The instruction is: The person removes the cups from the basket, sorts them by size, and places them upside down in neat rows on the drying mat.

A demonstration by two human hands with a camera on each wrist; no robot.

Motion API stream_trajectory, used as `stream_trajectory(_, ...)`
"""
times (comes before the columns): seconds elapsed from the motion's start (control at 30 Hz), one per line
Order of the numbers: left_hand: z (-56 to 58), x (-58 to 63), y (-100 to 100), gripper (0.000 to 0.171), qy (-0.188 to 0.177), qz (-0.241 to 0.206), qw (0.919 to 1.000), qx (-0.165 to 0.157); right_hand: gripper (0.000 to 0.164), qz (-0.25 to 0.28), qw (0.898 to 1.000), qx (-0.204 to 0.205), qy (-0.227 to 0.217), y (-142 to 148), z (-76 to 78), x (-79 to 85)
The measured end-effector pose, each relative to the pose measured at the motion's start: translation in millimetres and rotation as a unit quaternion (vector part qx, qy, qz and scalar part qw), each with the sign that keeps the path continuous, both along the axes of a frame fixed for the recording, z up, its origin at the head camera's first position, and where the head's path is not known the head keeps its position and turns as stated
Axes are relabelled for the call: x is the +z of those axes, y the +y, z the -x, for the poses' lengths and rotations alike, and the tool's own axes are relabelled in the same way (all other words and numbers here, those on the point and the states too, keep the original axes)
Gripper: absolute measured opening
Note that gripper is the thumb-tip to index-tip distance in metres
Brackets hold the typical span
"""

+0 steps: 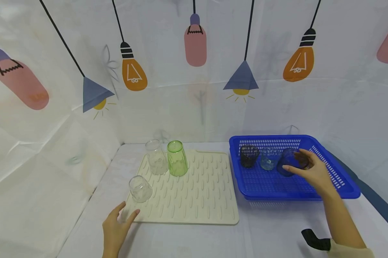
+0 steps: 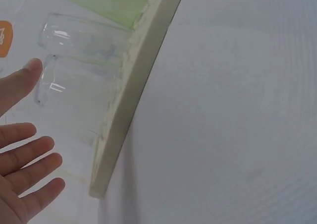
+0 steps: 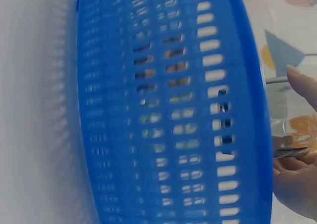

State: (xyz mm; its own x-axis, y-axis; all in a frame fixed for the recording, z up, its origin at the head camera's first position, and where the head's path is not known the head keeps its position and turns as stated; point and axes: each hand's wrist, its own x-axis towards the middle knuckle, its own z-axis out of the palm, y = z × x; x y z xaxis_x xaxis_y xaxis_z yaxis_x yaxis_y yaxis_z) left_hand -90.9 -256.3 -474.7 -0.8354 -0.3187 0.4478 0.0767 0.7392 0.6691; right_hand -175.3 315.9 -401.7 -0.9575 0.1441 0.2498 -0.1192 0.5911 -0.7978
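Observation:
My right hand (image 1: 314,173) reaches into the blue basket (image 1: 294,195) and holds a clear drinking glass (image 1: 286,165) between thumb and fingers; it looks blue against the basket. To its left stand another clear glass (image 1: 267,162) and a dark glass (image 1: 248,157). In the right wrist view, the basket wall covers much of the scene, with the hand (image 3: 299,184) at the right edge. My left hand (image 1: 116,227), fingers spread and holding nothing, hovers by the near left corner of the cream drying mat (image 1: 207,200). Closest to it on the mat is a short clear glass (image 1: 140,190).
Behind the short glass, a tall clear glass (image 1: 156,159) and a green glass (image 1: 178,161) stand side by side on the mat. A white lamp-print sheet (image 1: 168,107) hangs behind the table. A black strap (image 1: 314,240) sticks out beside the right sleeve (image 1: 348,251).

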Motion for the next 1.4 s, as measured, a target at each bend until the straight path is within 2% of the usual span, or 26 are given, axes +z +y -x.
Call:
stream_trajectory(0.1, 1.3, 2.3, 3.2, 0.049, 0.036, -0.014, 0.9992, -0.004, 0.083, 0.018, 1.0, 0.014, 0.013, -10.8, -8.7, 8.7)
stream_trajectory(0.23, 1.8, 7.1, 10.5, 0.045, 0.051, -0.041, 0.9978, -0.013, 0.077, 0.055, 0.997, 0.032, 0.032, -21.6, -13.7, 9.5)
stream_trajectory(0.3, 1.7, 10.9, 15.1, 0.045, 0.045, -0.052, 0.9975, -0.016, 0.075, 0.064, 0.996, 0.036, 0.039, -25.3, -13.8, 6.6)
stream_trajectory(0.33, 1.7, 12.9, 17.6, 0.045, 0.043, -0.057, 0.9972, -0.02, 0.073, 0.096, 0.993, 0.049, 0.052, -24.6, -11.5, 1.2)
stream_trajectory(0.43, 3.1, 18.3, 25.2, 0.044, 0.041, -0.07, 0.996, -0.037, 0.073, 0.106, 0.991, 0.058, 0.058, -30.9, -12.4, -0.5)
stream_trajectory(0.53, 5.9, 21.3, 33.1, 0.045, 0.039, -0.084, 0.994, -0.057, 0.073, 0.106, 0.99, 0.068, 0.07, -38.7, -14.2, 0.9)
stream_trajectory(0.57, 7.1, 21.8, 35.9, 0.045, 0.037, -0.088, 0.9933, -0.064, 0.075, 0.078, 0.993, 0.062, 0.065, -43.8, -16.9, 5.5)
stream_trajectory(0.77, 14.6, 22.6, 52.1, 0.045, 0.027, -0.098, 0.9891, -0.107, 0.079, 0.084, 0.989, 0.086, 0.089, -59.3, -21.6, 9.3)
stream_trajectory(1.03, 21.0, 26.7, 77.0, 0.046, 0.026, -0.126, 0.9798, -0.153, 0.077, 0.097, 0.985, 0.108, 0.09, -80.6, -28.5, 12.4)
stream_trajectory(1.1, 23.1, 26.8, 81.9, 0.045, 0.028, -0.131, 0.9772, -0.165, 0.077, 0.109, 0.983, 0.118, 0.088, -86.3, -30.3, 12.1)
stream_trajectory(1.13, 25.7, 22.8, 82.8, 0.046, 0.032, -0.133, 0.9754, -0.173, 0.076, 0.113, 0.982, 0.122, 0.085, -88.9, -31.1, 11.9)
stream_trajectory(1.4, 31.0, 27.3, 101.8, 0.047, 0.028, -0.148, 0.9633, -0.222, 0.075, 0.149, 0.973, 0.156, 0.079, -108.7, -35.5, 10.3)
